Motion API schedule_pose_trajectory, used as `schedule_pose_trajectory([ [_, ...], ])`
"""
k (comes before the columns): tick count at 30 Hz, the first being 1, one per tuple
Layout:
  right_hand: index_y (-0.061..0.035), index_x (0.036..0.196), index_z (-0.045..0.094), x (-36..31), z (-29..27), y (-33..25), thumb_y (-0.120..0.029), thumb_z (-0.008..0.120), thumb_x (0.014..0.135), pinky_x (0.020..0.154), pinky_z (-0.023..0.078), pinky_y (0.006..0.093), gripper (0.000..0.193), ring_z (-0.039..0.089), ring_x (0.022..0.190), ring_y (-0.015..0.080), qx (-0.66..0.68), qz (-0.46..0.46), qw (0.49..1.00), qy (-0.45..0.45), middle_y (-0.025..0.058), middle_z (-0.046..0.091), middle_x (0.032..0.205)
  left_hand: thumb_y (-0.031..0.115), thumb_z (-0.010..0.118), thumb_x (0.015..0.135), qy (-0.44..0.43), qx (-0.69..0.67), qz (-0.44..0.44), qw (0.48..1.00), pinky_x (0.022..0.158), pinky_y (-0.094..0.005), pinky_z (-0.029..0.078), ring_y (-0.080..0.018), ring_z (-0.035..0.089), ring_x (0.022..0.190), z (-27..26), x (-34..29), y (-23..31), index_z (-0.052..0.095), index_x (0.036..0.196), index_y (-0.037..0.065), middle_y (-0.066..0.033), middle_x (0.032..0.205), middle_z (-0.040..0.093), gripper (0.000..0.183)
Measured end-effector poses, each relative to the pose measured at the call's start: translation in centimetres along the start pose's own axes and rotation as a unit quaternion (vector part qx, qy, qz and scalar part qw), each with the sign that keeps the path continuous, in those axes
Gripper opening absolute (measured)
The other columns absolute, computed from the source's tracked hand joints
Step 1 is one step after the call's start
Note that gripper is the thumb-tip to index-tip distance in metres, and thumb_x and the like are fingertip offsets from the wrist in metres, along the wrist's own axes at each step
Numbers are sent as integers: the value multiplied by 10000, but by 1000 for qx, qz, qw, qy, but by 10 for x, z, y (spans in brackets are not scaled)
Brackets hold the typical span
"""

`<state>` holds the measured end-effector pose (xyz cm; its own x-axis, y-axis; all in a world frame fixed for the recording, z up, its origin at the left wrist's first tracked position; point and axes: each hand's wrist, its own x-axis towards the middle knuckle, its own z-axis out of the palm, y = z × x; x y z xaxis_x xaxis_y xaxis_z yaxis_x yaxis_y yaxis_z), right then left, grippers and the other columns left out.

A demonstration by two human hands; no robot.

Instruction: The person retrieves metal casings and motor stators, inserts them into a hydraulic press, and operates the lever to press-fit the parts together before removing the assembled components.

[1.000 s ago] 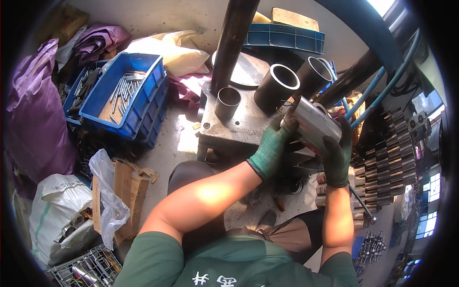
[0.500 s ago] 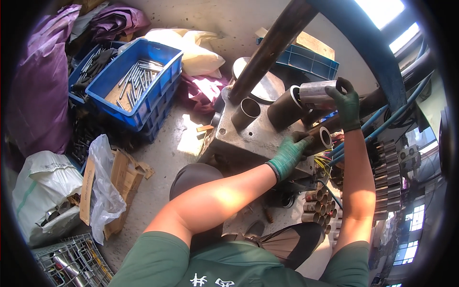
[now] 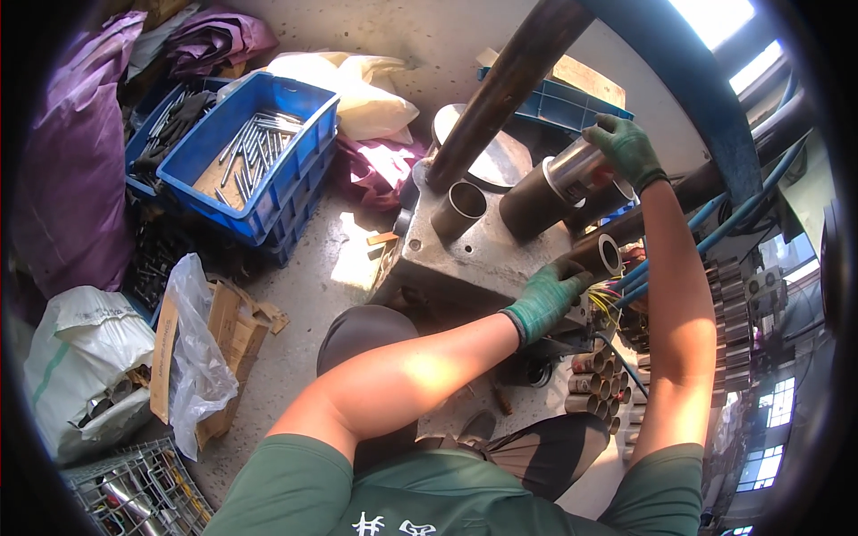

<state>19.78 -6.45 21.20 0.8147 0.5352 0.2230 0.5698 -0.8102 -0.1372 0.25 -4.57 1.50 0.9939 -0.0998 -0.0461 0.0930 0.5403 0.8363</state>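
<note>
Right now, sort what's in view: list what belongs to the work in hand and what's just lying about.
In hand:
right hand
shiny metal sleeve
left hand
steel block

Lying about:
blue crate of rods
purple sack
white bag
wire basket

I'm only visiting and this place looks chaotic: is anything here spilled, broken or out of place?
Nothing looks spilled or broken. The floor is cluttered: a torn cardboard box lies flattened beside a clear plastic bag, and a small wood scrap sits loose near the metal block. The steel rods lie jumbled but inside their blue crate.

Bright daylight upper right; fisheye-bent edges, dark rim.
</note>
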Motion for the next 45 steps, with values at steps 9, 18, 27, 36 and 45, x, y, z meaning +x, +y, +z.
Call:
schedule_pose_trajectory([
  [9, -56, 1386, 698, 12, 6, 4, -489, 675, 962, 1115, 514, 403, 607, 709, 1215, 329, -47, 21, 999, -6, 197, 723, 1341, 266, 674, 1036, -2, -20, -38, 999, 822, -320, 555, -154, 631, 919, 8, 0, -8, 632, 1328, 26, -71, 1033, 675, 381],
  [18, -103, 1382, 712, -2, 7, -12, -536, 629, 943, 1114, 514, 410, 622, 709, 1216, 334, -89, 36, 995, 18, 185, 725, 1342, 265, 675, 1039, 4, 12, -30, 999, 881, -313, 554, -158, 622, 981, 13, -11, -11, 628, 1339, 20, -76, 1080, 683, 390],
  [27, -22, 1386, 687, 8, 18, 12, -527, 665, 906, 1137, 496, 436, 698, 661, 1283, 390, -3, 19, 998, 61, 255, 662, 1415, 256, 661, 1043, -9, -40, -65, 997, 870, -317, 549, -155, 632, 966, 16, -17, -5, 615, 1353, 27, -75, 1095, 683, 388],
  [36, 1, 1345, 709, 7, 24, 25, -525, 710, 889, 1111, 520, 426, 696, 696, 1222, 388, 18, -28, 995, 93, 257, 703, 1334, 250, 663, 1042, -16, -38, -60, 997, 869, -316, 567, -169, 652, 979, 10, -17, -3, 614, 1357, 46, -78, 1118, 677, 379],
  [45, 20, 1342, 708, 6, 30, 43, -471, 755, 892, 1108, 526, 417, 668, 712, 1206, 370, 73, -73, 986, 129, 239, 719, 1322, 247, 670, 1050, -20, -58, -59, 996, 879, -323, 586, -186, 675, 992, 9, -18, -9, 610, 1363, 41, -98, 1141, 684, 380],
])
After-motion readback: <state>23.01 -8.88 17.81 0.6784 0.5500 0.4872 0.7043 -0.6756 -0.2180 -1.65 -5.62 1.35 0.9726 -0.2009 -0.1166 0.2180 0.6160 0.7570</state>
